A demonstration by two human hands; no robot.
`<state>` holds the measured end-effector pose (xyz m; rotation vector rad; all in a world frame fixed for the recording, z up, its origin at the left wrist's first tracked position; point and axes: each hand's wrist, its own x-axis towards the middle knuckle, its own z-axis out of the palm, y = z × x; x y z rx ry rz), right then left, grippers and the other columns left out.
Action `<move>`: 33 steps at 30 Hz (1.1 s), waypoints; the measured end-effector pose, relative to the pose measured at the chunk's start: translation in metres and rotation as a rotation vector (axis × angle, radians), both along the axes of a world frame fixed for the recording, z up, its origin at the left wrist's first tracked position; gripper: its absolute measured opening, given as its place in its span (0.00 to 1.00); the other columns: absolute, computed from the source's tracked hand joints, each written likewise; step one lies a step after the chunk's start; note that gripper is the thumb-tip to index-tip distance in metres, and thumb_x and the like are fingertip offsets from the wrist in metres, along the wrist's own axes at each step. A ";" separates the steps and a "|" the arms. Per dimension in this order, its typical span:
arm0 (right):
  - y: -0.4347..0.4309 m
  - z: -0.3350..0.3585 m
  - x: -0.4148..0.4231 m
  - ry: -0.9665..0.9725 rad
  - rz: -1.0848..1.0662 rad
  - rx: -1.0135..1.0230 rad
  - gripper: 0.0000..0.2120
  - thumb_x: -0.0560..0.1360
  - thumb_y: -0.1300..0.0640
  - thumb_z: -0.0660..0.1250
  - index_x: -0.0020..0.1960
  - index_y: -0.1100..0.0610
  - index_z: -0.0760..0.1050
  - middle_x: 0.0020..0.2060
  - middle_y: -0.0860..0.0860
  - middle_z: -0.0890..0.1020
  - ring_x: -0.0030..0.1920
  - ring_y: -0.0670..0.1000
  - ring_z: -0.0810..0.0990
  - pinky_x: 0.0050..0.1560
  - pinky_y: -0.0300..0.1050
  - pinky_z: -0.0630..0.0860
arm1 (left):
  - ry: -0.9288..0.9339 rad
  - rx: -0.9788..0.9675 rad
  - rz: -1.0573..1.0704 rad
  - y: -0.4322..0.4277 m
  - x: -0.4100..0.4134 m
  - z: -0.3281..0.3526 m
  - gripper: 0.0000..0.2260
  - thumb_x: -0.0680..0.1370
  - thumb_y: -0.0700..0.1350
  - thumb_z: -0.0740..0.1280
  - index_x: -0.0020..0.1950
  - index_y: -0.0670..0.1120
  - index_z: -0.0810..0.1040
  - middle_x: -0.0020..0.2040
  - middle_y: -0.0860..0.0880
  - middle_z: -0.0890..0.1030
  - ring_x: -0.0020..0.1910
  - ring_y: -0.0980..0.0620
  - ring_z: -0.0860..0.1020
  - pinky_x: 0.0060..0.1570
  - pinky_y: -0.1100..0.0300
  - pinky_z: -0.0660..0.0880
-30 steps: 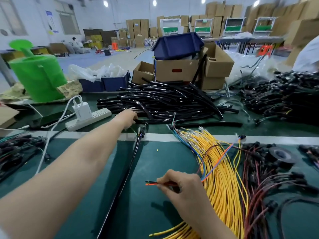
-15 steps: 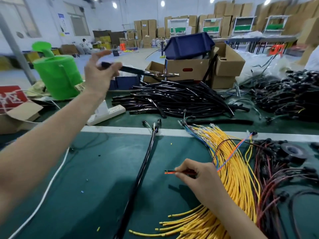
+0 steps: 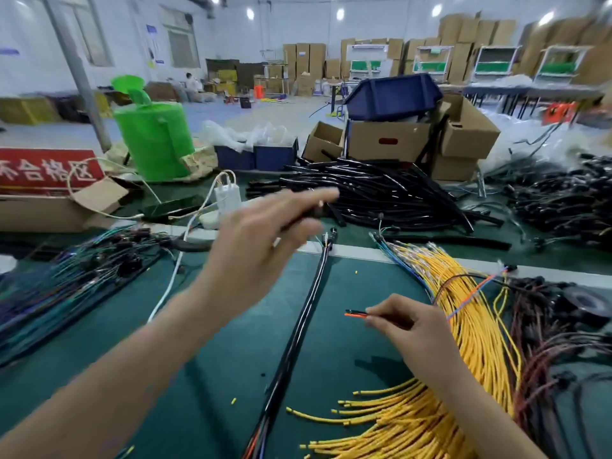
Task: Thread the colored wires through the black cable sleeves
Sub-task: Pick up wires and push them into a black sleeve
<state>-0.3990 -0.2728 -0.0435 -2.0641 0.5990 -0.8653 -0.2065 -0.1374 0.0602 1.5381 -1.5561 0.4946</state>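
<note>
glossy blk sleeves (image 3: 381, 190), matt grn mat (image 3: 357, 279), cardboard boxes (image 3: 371, 150)

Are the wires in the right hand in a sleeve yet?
Out. Their orange and black tips poke bare from the right hand; the left hand holds a blurred sleeve raised, apart from them.

L hand (image 3: 265, 240) up, blurred; R hand (image 3: 410, 332) low, fingertips pinched

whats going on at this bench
A person works at a green-matted work table. The right hand pinches a thin bundle of orange and dark wire ends, pointed left. The left hand, blurred, is raised and grips a short black cable sleeve. The wires are not yet in it.
</note>
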 end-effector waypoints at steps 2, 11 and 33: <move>0.001 0.003 -0.001 -0.049 0.009 0.094 0.06 0.68 0.62 0.75 0.40 0.51 0.83 0.34 0.46 0.84 0.35 0.45 0.80 0.36 0.35 0.74 | -0.024 0.157 -0.070 0.000 -0.023 -0.037 0.14 0.80 0.48 0.62 0.62 0.45 0.78 0.43 0.56 0.78 0.42 0.58 0.72 0.45 0.57 0.71; 0.001 0.010 -0.002 -0.079 0.069 0.212 0.08 0.69 0.61 0.74 0.44 0.50 0.85 0.37 0.46 0.86 0.41 0.46 0.83 0.43 0.35 0.77 | 0.256 0.180 -0.187 -0.018 -0.030 -0.113 0.10 0.76 0.47 0.66 0.54 0.45 0.81 0.43 0.59 0.80 0.40 0.61 0.79 0.43 0.66 0.74; 0.011 0.005 0.002 -0.122 0.065 0.101 0.11 0.71 0.65 0.72 0.43 0.49 0.83 0.37 0.42 0.85 0.41 0.40 0.83 0.42 0.27 0.74 | 0.277 0.270 -0.201 -0.023 -0.025 -0.124 0.14 0.76 0.44 0.67 0.61 0.47 0.79 0.43 0.60 0.81 0.41 0.63 0.78 0.44 0.70 0.73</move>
